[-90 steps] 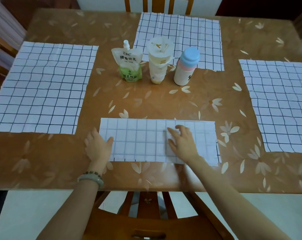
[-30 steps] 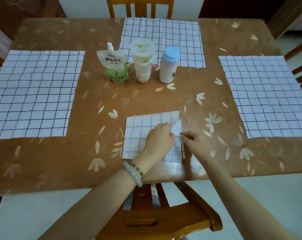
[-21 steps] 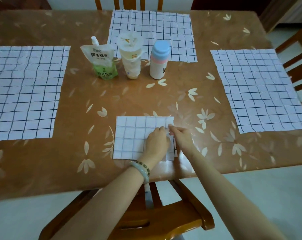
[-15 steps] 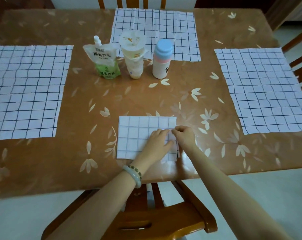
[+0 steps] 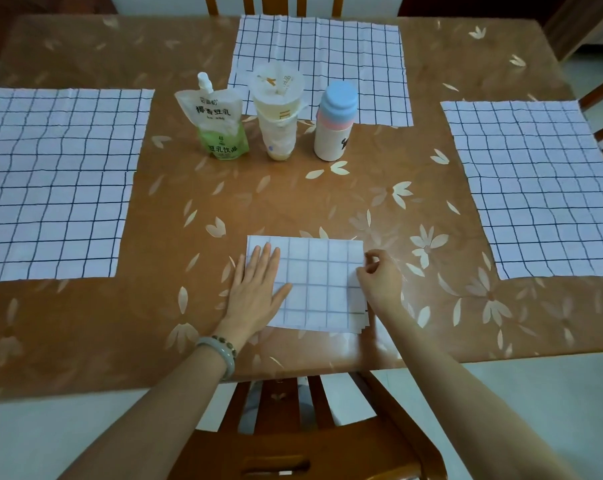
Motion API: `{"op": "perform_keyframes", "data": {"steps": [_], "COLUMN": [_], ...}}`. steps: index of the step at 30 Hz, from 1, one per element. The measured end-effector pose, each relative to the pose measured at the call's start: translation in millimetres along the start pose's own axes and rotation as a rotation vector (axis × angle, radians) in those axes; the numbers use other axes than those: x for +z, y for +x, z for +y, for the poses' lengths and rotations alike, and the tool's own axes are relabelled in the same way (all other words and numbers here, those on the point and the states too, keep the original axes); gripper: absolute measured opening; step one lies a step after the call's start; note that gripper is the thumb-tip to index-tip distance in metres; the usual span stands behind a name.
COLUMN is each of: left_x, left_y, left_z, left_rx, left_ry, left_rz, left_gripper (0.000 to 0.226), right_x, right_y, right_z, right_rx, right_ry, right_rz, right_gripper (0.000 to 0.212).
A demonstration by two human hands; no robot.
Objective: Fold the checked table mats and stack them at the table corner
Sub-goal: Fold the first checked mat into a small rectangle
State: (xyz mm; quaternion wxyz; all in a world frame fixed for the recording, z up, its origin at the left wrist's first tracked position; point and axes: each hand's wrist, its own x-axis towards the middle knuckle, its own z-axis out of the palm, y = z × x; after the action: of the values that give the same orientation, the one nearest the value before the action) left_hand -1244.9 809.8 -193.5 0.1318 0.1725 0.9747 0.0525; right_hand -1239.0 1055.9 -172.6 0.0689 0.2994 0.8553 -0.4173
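1. Currently, the folded mat point(image 5: 321, 282) is laid flat on the worktop point(image 5: 293, 195), close to the near edge and roughly midway along it. Several layers are seen stepped at its lower right corner.
2. The left hand point(image 5: 258, 289) is laid open and flat on the left part of the folded mat, with the fingers straight and close together. The mat is pressed down and nothing is gripped.
3. The right hand point(image 5: 379, 278) is placed at the right edge of the folded mat, near the upper right corner. Its fingers are curled, and the edge is pinched between thumb and forefinger.
4. Three checked mats are spread unfolded: the left mat point(image 5: 57, 181), the far mat point(image 5: 321, 64) and the right mat point(image 5: 532, 188). All are kept well apart from the folded mat.
5. A pouch point(image 5: 218, 123), a cup point(image 5: 277, 112) and a bottle point(image 5: 334, 123) are stood upright in a row, between the folded mat and the far mat.
6. A bracelet point(image 5: 220, 351) is worn on the left wrist.
7. A wooden chair point(image 5: 310, 427) is seen below the near edge of the worktop.
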Motion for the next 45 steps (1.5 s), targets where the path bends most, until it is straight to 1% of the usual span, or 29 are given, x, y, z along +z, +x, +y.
{"op": "perform_keyframes", "data": {"steps": [2, 4, 5, 7, 8, 9, 11, 13, 16, 19, 21, 24, 27, 28, 29, 33, 35, 40, 45], "left_x": [6.6, 11.1, 12.7, 14.1, 13.9, 14.0, 15.0, 16.4, 19.1, 20.3, 21.7, 21.5, 9.6, 4.4, -0.1, -6.2, -0.3, 11.2, 9.3], "left_y": [-0.6, -0.9, -0.8, -0.6, -0.3, 0.1, 0.5, 0.6, 0.7, -0.4, -1.3, -2.3, -0.4, 3.3, 9.0, 34.9, 42.4, 43.1, 32.8], "left_z": [-1.5, -2.5, -2.5, -2.0, -1.6, -1.4, -1.5, -1.9, -2.5, -2.7, -5.9, -20.8, -32.8, -29.3, -20.8, 37.9, 53.8, 37.5, 1.6], "left_rx": [-0.002, 0.005, 0.007, 0.007, 0.009, 0.014, 0.025, 0.017, -0.009, -0.01, -0.019, -0.084, -0.194, -0.197, -0.164, 0.097, 0.153, 0.161, 0.072], "left_ry": [0.009, 0.009, 0.006, 0.002, 0.004, 0.011, 0.039, 0.045, 0.042, 0.055, 0.058, 0.056, 0.059, 0.052, 0.045, 0.012, 0.016, 0.076, 0.083], "left_rz": [-0.02, -0.024, -0.024, -0.016, -0.012, -0.01, -0.006, -0.001, 0.015, 0.026, 0.038, 0.059, 0.085, 0.095, 0.101, 0.071, 0.02, -0.009, 0.007], "left_gripper": [0.073, 0.073, 0.072, 0.07, 0.069, 0.069, 0.069, 0.07, 0.072, 0.072, 0.072, 0.075, 0.082, 0.083, 0.082, 0.079, 0.08, 0.083, 0.078], "right_x": [6.1, 22.7, 34.3, 59.9, 72.4, 84.1, 98.5, 102.0, 88.2, 61.7, 47.2, 39.3, 41.0, 41.2, 41.3, 41.3, 41.9, 42.8, 41.8], "right_y": [-3.7, -11.5, -16.9, -28.2, -31.5, -31.2, -26.0, -16.9, -7.7, -1.3, 1.7, 3.5, 2.7, 2.4, 2.4, 2.5, 3.1, 4.8, 3.3], "right_z": [-1.8, -9.6, -16.7, -33.5, -40.3, -43.5, -45.4, -36.9, -12.4, 10.3, 20.1, 24.3, 23.8, 23.6, 23.4, 23.1, 23.7, 25.9, 23.1], "right_rx": [-0.12, -0.32, -0.436, -0.673, -0.754, -0.798, -0.806, -0.794, -0.794, -0.706, -0.65, -0.611, -0.617, -0.621, -0.625, -0.631, -0.64, -0.647, -0.651], "right_ry": [-0.179, -0.374, -0.397, -0.39, -0.394, -0.413, -0.477, -0.531, -0.595, -0.619, -0.636, -0.675, -0.691, -0.696, -0.698, -0.699, -0.71, -0.723, -0.714], "right_rz": [0.113, 0.227, 0.234, 0.111, 0.034, -0.034, -0.143, -0.169, -0.143, -0.083, -0.083, -0.089, -0.068, -0.062, -0.057, -0.047, -0.041, -0.029, -0.029], "right_gripper": [0.041, 0.043, 0.041, 0.036, 0.039, 0.043, 0.049, 0.049, 0.049, 0.052, 0.055, 0.058, 0.057, 0.057, 0.057, 0.058, 0.059, 0.058, 0.059]}}
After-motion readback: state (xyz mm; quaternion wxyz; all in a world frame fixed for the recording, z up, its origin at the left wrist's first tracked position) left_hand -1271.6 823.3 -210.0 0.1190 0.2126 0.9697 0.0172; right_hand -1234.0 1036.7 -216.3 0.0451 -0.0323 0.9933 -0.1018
